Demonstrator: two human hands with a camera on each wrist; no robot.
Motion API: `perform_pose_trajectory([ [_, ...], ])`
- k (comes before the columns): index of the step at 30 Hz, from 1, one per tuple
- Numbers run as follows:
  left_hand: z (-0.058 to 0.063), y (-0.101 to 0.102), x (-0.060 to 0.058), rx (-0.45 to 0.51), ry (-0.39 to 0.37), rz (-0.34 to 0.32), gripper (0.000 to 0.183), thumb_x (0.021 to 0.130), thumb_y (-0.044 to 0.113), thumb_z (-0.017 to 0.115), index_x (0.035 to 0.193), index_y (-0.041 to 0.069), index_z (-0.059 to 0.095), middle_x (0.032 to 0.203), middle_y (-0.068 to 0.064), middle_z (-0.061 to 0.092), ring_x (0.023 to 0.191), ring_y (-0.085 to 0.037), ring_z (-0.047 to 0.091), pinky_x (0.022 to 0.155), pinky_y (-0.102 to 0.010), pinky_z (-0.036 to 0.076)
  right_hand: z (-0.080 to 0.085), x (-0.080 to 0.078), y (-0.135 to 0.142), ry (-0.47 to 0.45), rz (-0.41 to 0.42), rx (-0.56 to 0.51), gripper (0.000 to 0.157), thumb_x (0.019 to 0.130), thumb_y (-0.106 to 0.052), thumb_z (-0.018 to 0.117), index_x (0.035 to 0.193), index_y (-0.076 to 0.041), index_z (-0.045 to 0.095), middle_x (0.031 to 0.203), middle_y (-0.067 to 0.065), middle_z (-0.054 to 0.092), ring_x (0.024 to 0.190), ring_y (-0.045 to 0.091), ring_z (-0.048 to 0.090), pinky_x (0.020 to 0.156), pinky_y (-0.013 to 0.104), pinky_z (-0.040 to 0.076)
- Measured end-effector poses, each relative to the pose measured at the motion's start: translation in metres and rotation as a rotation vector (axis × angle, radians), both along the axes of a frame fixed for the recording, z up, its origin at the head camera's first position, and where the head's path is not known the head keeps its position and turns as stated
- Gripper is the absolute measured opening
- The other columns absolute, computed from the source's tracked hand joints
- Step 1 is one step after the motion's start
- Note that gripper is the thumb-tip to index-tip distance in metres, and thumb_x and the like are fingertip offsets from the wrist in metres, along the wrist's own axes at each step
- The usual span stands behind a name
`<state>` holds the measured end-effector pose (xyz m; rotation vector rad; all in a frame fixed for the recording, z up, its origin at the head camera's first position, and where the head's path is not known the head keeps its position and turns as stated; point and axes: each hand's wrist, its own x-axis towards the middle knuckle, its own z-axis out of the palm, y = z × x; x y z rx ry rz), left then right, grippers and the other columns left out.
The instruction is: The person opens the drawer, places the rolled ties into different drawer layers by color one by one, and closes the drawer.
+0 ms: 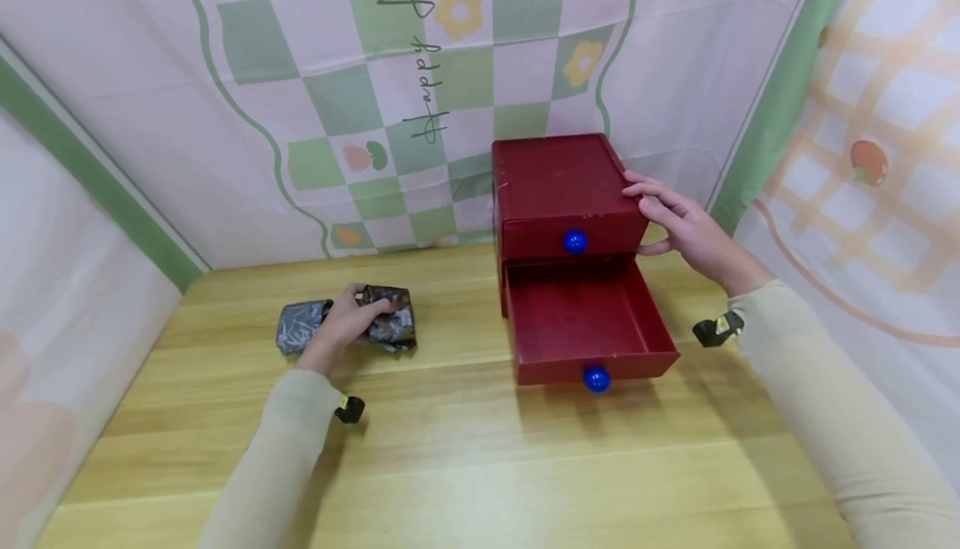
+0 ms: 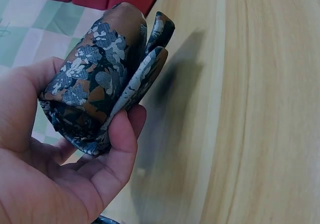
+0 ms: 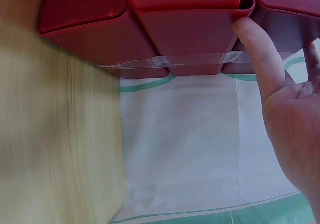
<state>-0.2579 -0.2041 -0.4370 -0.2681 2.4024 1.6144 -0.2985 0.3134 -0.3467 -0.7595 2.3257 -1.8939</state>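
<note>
In the head view, my left hand [image 1: 343,322] grips a folded bundle of thin, patterned material [image 1: 397,328] at the left of the table. The left wrist view shows the bundle [image 2: 95,69] printed in brown, black and grey, with fingers and thumb around its lower end and loose folds on one side. A second folded bundle [image 1: 298,326], grey with white lines, lies just left of that hand. My right hand [image 1: 686,228] touches the right side of a dark red drawer cabinet [image 1: 558,174], its fingers extended and the thumb near the drawer opening. A lower drawer [image 1: 585,307] is pulled out, with nothing inside.
Blue round knobs [image 1: 575,242] stick out from the drawer fronts. Clear tape [image 3: 195,60] runs across the cabinet's stacked units. A patterned curtain [image 1: 420,116] hangs behind the wooden table [image 1: 450,466], and more fabric borders both sides.
</note>
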Motion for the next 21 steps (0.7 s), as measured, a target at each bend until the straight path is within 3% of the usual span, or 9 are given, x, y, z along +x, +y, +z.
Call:
perform_pose_trajectory([
  [21,-0.0039,0.0013,-0.0002,0.08,-0.005,-0.028,0.072,0.098,0.032,0.065,0.155,0.008,0.028,0.136,-0.022,0.053,0.108,-0.031,0.063,0.082,-0.04,0.058,-0.001,-0.0005,-0.0003,0.002,0.006,-0.009,0.036,0.11,-0.023,0.045,0.142,-0.008,0.053,0.167,-0.002,0.022,0.142,0.023,0.032,0.069,0.041,0.061],
])
